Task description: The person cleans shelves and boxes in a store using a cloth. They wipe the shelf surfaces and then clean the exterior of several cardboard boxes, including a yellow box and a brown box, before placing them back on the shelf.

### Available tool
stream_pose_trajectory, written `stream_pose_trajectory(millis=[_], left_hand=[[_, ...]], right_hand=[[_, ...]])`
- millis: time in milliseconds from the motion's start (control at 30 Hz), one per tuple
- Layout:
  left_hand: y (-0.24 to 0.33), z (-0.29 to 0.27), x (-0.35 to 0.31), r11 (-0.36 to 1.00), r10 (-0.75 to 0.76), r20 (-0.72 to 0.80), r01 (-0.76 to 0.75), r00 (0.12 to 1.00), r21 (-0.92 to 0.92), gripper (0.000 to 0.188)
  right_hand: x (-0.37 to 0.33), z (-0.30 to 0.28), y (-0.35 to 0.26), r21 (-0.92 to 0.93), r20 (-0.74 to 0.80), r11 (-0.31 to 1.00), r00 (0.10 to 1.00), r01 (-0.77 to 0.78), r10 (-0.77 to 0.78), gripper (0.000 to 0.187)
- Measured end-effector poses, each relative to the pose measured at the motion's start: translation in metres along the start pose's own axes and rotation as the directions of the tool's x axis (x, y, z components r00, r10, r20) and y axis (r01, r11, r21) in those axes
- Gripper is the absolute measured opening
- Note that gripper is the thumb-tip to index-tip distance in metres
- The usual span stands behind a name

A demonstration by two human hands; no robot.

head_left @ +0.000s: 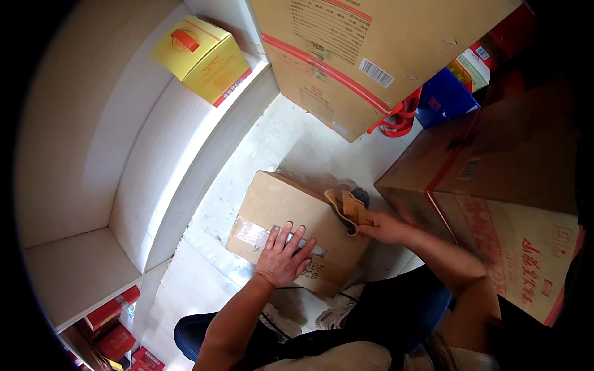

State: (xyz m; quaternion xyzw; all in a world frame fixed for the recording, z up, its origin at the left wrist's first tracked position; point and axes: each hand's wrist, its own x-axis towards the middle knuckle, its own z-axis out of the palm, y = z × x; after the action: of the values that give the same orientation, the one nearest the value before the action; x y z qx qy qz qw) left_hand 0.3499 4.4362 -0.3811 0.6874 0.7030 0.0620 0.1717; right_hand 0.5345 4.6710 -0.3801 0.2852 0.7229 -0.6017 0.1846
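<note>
A brown cardboard carton (pixel 272 201) lies on the floor in front of my feet, with clear tape across its upper face. My left hand (pixel 286 256) rests flat on that face, fingers spread, over a pale strip beside the tape. At the carton's right edge my right hand (pixel 385 227) grips a tan, dark-edged limp piece (pixel 348 210) that looks like a work glove. Its far part lies against the carton's edge, and a dark grey bit shows behind it. The tips of my right fingers are partly hidden by the piece.
A tall brown carton (pixel 322 55) stands ahead, and a large red-striped carton (pixel 489 204) is close on my right. Between them are a blue box (pixel 444 99) and a red strap (pixel 402 120). White shelving (pixel 161 161) on the left carries a yellow gift box (pixel 207 62). Red boxes (pixel 116 340) sit at lower left.
</note>
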Motion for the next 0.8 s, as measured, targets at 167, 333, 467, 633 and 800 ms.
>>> stream_pose_trajectory(millis=[167, 333, 467, 633, 800], left_hand=[[0.000, -0.002, -0.003, 1.000, 0.010, -0.030, -0.011, 1.000, -0.019, 0.045], [-0.002, 0.008, -0.004, 1.000, 0.014, -0.071, -0.014, 0.997, -0.009, 0.046], [-0.002, 0.004, -0.004, 0.999, 0.026, -0.030, -0.025, 0.999, 0.022, 0.047], [-0.004, 0.007, -0.010, 0.999, 0.026, -0.077, -0.024, 0.997, 0.023, 0.048], [-0.001, 0.004, -0.012, 0.999, 0.022, -0.101, -0.018, 0.995, 0.036, 0.046]], right_hand=[[0.034, 0.011, -0.033, -0.269, -0.033, 0.963, 0.999, 0.025, -0.035, 0.041], [0.123, 0.041, -0.106, -0.405, -0.137, 0.910, 0.978, 0.090, -0.158, 0.044], [0.148, 0.055, -0.125, -0.491, -0.259, 0.867, 0.936, 0.084, -0.238, 0.044], [0.076, 0.053, -0.069, -0.509, -0.360, 0.856, 0.881, 0.089, -0.306, 0.042], [-0.023, 0.032, -0.013, -0.409, -0.374, 0.902, 0.927, -0.138, -0.028, 0.039]])
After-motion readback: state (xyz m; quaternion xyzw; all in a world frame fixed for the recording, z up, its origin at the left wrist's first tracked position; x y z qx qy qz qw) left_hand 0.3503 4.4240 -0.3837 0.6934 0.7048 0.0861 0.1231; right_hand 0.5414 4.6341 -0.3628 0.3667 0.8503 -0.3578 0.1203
